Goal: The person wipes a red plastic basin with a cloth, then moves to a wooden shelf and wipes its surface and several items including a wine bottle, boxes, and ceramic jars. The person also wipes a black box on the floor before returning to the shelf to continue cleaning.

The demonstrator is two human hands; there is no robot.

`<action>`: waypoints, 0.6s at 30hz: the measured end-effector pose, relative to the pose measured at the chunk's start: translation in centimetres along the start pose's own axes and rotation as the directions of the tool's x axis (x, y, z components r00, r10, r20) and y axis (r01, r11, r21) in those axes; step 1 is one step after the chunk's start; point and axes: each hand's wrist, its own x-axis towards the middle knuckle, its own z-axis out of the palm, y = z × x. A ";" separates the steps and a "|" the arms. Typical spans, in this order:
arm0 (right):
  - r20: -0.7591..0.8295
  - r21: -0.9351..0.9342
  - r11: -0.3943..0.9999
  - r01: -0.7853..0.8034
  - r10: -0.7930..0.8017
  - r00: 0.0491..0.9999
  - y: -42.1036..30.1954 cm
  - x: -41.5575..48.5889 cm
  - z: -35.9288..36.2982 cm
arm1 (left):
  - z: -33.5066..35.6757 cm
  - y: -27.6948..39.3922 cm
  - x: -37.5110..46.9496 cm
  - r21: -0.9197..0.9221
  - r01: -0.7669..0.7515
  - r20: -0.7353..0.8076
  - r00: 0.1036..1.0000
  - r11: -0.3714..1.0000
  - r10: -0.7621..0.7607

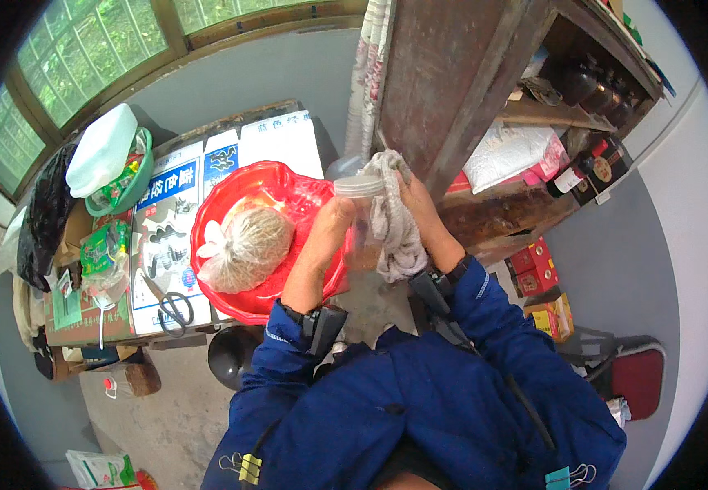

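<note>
My left hand grips a clear plastic jar with a pale screw lid, held upright over the right edge of a red plastic basin. In my right hand is a crumpled light grey cloth, which hangs down against the jar's right side. What the jar holds, if anything, cannot be made out. A knotted clear plastic bag filled with pale, fine contents lies in the basin. Black-handled scissors rest on flattened cardboard left of the basin.
A green basin with packets and a white foam tray stands at the table's back left. Flattened printed cardboard covers the table. On the right rises a wooden cabinet holding bottles and bags. A black round object is below the table edge.
</note>
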 end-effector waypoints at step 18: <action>0.080 -0.697 0.708 0.111 -0.077 0.994 -0.3 -0.2 -2.2 | -1.1 3.8 -2.6 -0.009 0.128 0.197 0.973 0.992 -0.124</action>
